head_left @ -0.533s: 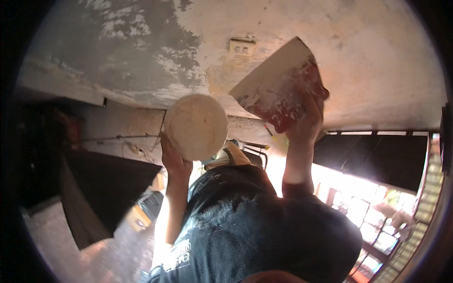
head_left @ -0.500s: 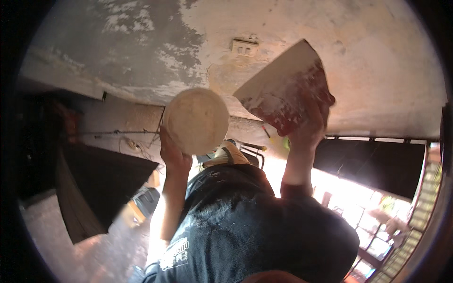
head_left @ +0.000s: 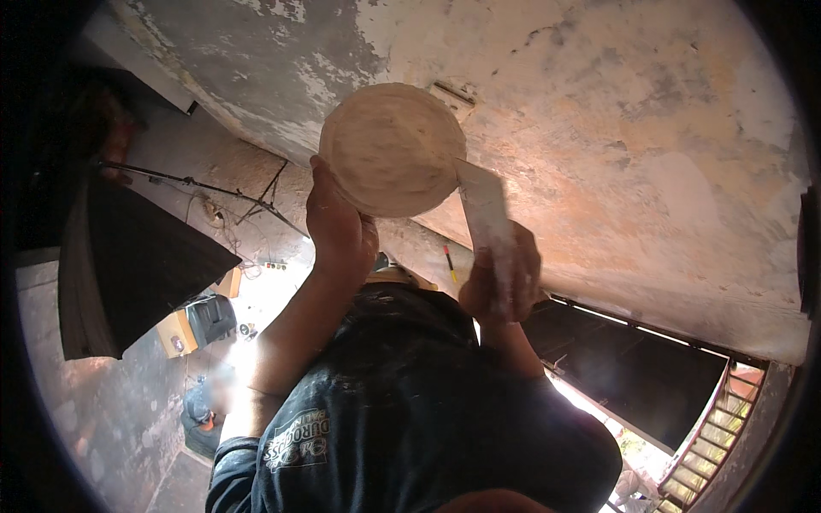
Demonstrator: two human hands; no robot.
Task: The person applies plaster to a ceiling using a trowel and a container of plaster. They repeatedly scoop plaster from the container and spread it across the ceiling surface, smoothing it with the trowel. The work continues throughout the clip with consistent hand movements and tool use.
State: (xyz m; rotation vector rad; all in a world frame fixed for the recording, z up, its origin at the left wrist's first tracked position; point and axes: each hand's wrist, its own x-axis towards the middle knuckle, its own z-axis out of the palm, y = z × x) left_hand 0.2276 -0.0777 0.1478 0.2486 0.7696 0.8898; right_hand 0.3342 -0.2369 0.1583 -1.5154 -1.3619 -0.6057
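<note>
My left hand [head_left: 340,224] grips a round, pale container [head_left: 389,145] coated with dried-looking compound, its fingers along the lower left rim. My right hand [head_left: 507,274] is closed on a wide putty knife [head_left: 486,197], now turned narrow to the view and streaked with white. The blade's upper end meets the container's right rim; whether it presses there is unclear. Beyond both stretches a mottled plaster wall [head_left: 616,111] with grey and cream patches, and a small wall fitting [head_left: 453,98] partly behind the container.
At left hang a dark sheet [head_left: 128,274] and a thin rod [head_left: 197,184]. Below are a boxy dark object [head_left: 209,321], cables and another person [head_left: 203,415] in a cap. A yellow-and-red handled tool [head_left: 449,263] is near the wall. Barred opening [head_left: 718,427] at right.
The container has risen and moved right. My right hand has dropped and shifted left, turning the knife from broad face to narrow, its blade now at the container's rim. The view has rotated.
</note>
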